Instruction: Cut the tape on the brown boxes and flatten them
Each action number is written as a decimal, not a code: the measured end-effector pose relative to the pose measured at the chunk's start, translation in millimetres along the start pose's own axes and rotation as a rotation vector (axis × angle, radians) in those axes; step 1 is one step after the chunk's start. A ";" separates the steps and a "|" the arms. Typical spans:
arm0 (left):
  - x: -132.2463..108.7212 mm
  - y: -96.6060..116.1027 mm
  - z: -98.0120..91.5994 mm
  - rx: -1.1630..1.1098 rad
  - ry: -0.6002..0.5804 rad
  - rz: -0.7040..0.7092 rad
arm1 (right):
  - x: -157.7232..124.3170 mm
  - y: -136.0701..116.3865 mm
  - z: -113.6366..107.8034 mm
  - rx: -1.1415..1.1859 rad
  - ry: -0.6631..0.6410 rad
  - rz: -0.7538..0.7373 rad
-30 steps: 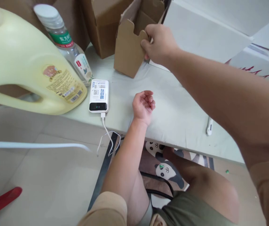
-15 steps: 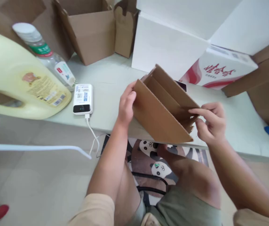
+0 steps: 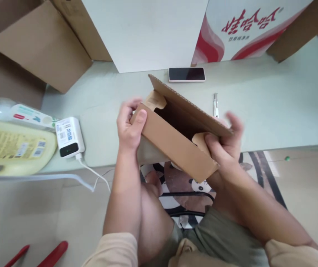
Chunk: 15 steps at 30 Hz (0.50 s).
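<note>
A small brown cardboard box is held tilted above the table's front edge. Its top side stands open, with a long flap raised at the far side and small end flaps folded inward. My left hand grips the box's left end, thumb on the near wall. At the other end, my right hand has its thumb on the right end flap and its fingers behind the raised flap; the fingertips are slightly blurred. Behind the box, a phone and a slim metal cutter-like tool lie on the table.
On the left are a white power bank with a cable, a plastic bottle and a pale yellow jug. Brown cartons and a white box line the back. A red-and-white carton stands beside them.
The box has turned so its opening and inner end flaps show more. My right hand has shifted its thumb onto the end flap. The view has moved, revealing the phone and metal tool.
</note>
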State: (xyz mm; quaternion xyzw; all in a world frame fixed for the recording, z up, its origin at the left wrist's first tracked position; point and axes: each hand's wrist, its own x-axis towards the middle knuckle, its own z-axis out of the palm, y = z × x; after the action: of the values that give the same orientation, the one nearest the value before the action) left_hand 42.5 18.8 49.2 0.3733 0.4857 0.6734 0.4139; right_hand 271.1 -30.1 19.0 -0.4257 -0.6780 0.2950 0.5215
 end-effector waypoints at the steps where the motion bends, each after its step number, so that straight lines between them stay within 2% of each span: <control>1: 0.7 0.5 1.8 0.018 -0.016 0.000 | -1.7 -2.9 -1.4 0.038 0.023 -0.029; 4: 2.7 2.2 8.2 0.081 -0.086 0.007 | -4.9 -9.7 -11.3 0.062 0.085 -0.087; 9: 5.3 0.7 10.1 0.127 -0.180 0.037 | -3.4 -9.4 -24.6 0.049 -0.007 -0.122; 12: 5.8 -2.1 3.4 0.168 -0.187 0.056 | -3.9 -3.8 -18.8 0.078 0.038 -0.120; 15: 8.5 -5.8 -8.4 0.218 -0.197 0.139 | -5.4 6.1 -8.5 0.141 0.130 -0.102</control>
State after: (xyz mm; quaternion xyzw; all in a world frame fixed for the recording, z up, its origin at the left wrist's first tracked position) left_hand 32.8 24.8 42.4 0.5127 0.4862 0.6038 0.3690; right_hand 281.4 -32.4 13.8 -0.3713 -0.6410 0.2868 0.6075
